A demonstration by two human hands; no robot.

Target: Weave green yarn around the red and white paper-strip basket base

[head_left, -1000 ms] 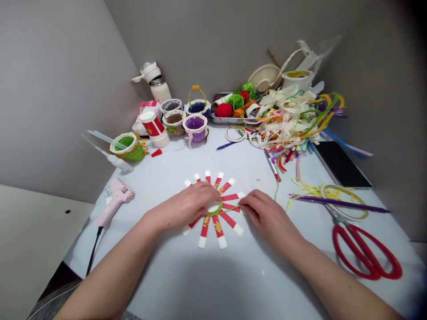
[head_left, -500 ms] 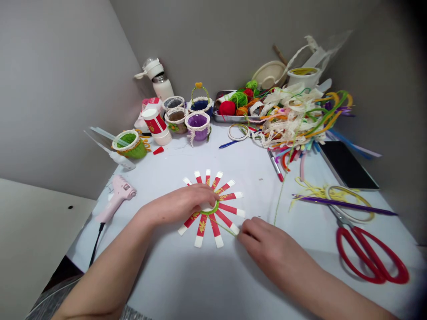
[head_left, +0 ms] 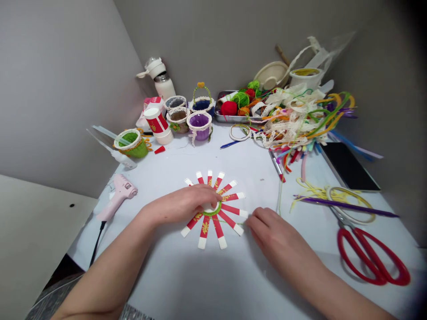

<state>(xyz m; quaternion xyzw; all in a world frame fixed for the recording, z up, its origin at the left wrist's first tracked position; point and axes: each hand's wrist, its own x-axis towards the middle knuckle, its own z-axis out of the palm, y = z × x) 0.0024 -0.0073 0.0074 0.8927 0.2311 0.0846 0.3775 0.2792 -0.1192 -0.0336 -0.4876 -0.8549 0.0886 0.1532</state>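
Where the fingertips (head_left: 213,200) of the left hand (head_left: 187,205) lie flat on the white hub of the splayed paper cup (head_left: 230,209), gripping nothing, those of the right hand (head_left: 276,235) are pinched narrow on a strand of green yarn (head_left: 216,213) just beyond the right-side strips. Likely fault: too hard a pull would lift the yarn ring off the hub or drag the thin strips askew, since only the left hand's pressure anchors the piece. The cup lies mid-way across the white table (head_left: 207,275), its wall cut into red strips with white tips and gold marks, fanned like spokes; yarn circles the hub. Red scissors (head_left: 370,255) lie well to the right, a pink glue gun (head_left: 118,195) to the left.
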